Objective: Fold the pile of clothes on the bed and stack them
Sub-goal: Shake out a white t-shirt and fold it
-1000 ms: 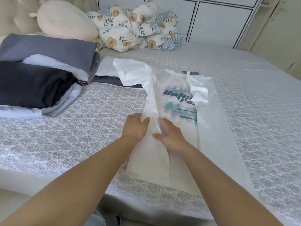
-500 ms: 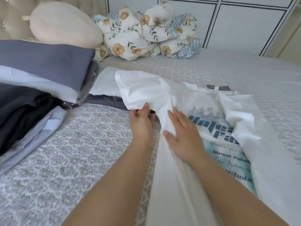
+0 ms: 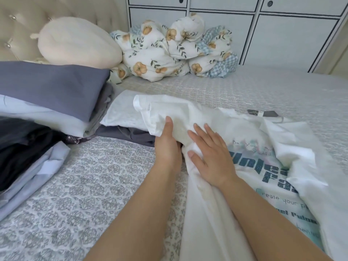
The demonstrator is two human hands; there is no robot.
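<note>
At your far left sits the stack of folded clothes (image 3: 47, 102), a grey-blue piece on top with pale and black layers under it, resting on the patterned bed cover (image 3: 90, 185). Behind it a cream pillow (image 3: 77, 44) leans at the headboard, with a flowered quilt (image 3: 169, 53) bundled beside it. Just right of the stack, a small white folded piece (image 3: 120, 113) lies on a dark grey garment (image 3: 128, 134). Your left hand (image 3: 166, 146) grips the sleeve of the white T-shirt (image 3: 216, 213), thumb on top and the cloth bunched in its fingers. Your right hand (image 3: 211, 159) lies flat and open on the shirt, fingers spread, pressing the fold beside the blue print. The shirt is spread on the bed toward your right.
</note>
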